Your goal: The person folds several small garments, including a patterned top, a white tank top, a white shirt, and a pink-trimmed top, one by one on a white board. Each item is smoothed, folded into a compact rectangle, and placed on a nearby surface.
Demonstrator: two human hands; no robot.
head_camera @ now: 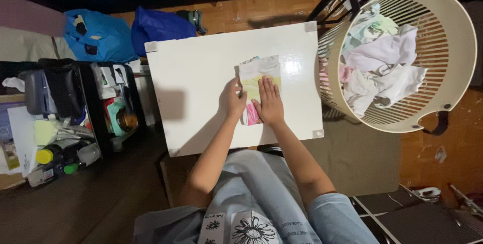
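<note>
Both hands are pressing a folded garment [259, 89] on the white desk [201, 93]. The left hand [232, 100] is curling its fingers at the garment's edge. The right hand [270, 104] is lying flat, fingers spread open.

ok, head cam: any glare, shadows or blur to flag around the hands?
Head view: glare patch on the white table beside the folded cloth; soft shadow on its left part; both hands, left hand and right hand, sharp and well lit; room edges dark, laundry basket bright but readable.

Yellow-capped bottles [48, 157] with labels lie left, beside blue bags [98, 35].
</note>
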